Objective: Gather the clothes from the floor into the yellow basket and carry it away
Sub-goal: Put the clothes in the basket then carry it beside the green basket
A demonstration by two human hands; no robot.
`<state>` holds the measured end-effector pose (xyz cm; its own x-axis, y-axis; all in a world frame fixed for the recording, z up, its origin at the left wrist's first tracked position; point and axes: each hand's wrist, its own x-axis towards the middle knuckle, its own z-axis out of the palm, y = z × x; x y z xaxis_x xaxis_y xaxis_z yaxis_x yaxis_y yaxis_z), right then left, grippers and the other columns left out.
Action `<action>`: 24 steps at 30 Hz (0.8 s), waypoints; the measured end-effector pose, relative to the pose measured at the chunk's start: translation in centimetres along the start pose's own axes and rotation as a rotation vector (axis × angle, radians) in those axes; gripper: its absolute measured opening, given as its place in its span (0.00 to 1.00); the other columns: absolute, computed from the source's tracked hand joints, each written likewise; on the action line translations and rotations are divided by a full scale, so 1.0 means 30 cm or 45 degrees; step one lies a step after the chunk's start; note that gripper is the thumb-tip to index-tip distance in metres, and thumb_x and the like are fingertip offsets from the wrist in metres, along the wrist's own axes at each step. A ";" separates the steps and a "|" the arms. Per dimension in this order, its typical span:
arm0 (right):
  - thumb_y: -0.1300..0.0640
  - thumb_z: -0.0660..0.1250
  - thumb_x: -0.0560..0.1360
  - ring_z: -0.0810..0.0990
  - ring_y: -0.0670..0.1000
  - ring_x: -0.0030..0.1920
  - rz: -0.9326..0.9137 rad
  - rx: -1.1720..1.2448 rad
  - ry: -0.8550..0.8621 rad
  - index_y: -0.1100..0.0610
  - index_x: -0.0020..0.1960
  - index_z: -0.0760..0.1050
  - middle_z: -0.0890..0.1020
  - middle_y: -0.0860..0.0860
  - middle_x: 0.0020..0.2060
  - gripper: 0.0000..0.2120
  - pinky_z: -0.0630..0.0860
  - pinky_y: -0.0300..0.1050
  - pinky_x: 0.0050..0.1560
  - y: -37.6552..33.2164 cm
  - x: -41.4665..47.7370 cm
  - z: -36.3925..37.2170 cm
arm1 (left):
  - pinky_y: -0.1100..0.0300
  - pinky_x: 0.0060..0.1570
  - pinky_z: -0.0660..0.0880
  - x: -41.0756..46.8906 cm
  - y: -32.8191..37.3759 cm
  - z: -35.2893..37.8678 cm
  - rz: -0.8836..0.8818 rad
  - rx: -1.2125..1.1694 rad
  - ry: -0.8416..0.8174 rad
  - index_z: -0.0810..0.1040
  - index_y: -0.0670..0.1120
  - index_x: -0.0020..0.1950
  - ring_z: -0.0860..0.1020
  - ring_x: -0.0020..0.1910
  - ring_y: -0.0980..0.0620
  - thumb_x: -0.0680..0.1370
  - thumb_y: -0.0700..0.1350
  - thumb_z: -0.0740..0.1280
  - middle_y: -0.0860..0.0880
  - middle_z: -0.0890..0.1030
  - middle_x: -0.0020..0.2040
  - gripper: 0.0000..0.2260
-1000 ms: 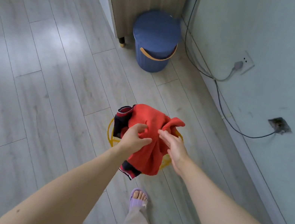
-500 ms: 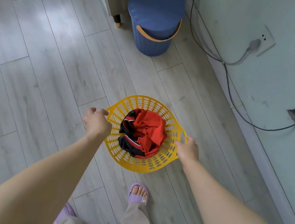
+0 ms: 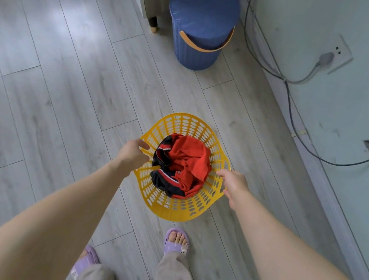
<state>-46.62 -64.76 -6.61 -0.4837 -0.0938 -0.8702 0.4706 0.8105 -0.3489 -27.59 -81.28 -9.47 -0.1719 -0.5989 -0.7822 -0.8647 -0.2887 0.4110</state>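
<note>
Between the two outstretched arms, a yellow basket [image 3: 174, 208] of perforated plastic sits low over the grey plank floor [image 3: 48, 81]; whether its base touches the boards cannot be told from above. Inside it lies a crumpled bundle of clothes [image 3: 187, 162], mostly red cloth with a dark garment trimmed in red and white stripes along its left and lower sides, all of it within the rim. At the basket's left edge, the left hand [image 3: 132, 155] has its fingers curled around the rim, the thumb pointing toward the clothes, so it appears closed on the plastic. On the opposite edge the right hand [image 3: 232, 183] meets the rim with its fingers bent around it, gripping the basket as well. The clothes lie between the two hands, touching neither. Below the basket, two feet in purple slippers [image 3: 177, 239] stand on the floor under beige trouser legs, the right foot just beside the basket's near rim. Farther off, well apart from the basket, a blue lidded bin [image 3: 201, 24] with an orange handle stands by a wooden cabinet leg, and grey cables [image 3: 290, 104] run along the pale wall to a socket.
</note>
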 end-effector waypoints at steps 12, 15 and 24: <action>0.59 0.67 0.70 0.72 0.55 0.45 -0.295 -0.049 0.064 0.63 0.42 0.75 0.74 0.52 0.34 0.06 0.71 0.48 0.45 -0.228 -0.524 0.209 | 0.56 0.34 0.74 -0.268 -0.069 -0.497 0.035 -0.254 0.219 0.60 0.46 0.70 0.77 0.40 0.47 0.75 0.33 0.58 0.42 0.78 0.50 0.25; 0.59 0.68 0.69 0.77 0.58 0.49 -0.336 0.019 0.072 0.68 0.51 0.78 0.82 0.60 0.47 0.14 0.74 0.53 0.56 -0.320 -0.721 0.320 | 0.52 0.46 0.77 -0.371 -0.104 -0.705 -0.032 -0.343 0.220 0.59 0.42 0.74 0.79 0.47 0.44 0.77 0.34 0.58 0.37 0.78 0.57 0.25; 0.59 0.68 0.69 0.80 0.53 0.44 -0.469 0.113 -0.133 0.62 0.41 0.79 0.83 0.57 0.46 0.06 0.75 0.49 0.42 -0.551 -1.227 0.669 | 0.60 0.33 0.71 -0.627 -0.299 -1.336 -0.079 -0.681 0.399 0.73 0.36 0.59 0.70 0.29 0.52 0.78 0.32 0.57 0.45 0.72 0.33 0.12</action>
<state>-21.80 -86.31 24.20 -0.5568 -0.4310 -0.7101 0.3436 0.6588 -0.6693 2.32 -97.38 20.32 0.0881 -0.7363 -0.6709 -0.4985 -0.6158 0.6102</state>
